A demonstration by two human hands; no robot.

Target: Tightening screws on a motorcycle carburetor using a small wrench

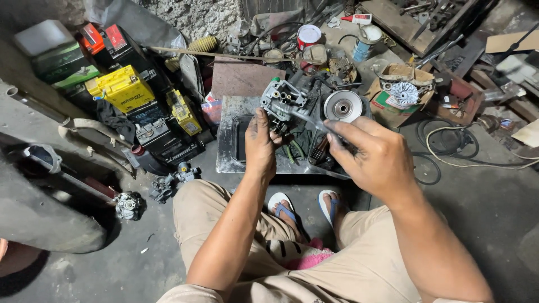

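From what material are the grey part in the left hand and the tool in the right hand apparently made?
Grey part: probably cast aluminium, judging by its dull, pale grey, blocky shape. Tool: likely steel, judging by its slim bright shaft with a shine. Left hand and right hand hold them.

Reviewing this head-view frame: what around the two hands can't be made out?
- Head view: the tip of the wrench, where it meets the grey engine part, is too small to read.
- The wrench's handle end is hidden inside the right hand.
- The underside of the engine part is covered by the left hand.
- What lies in the metal tray is partly blocked by both hands.
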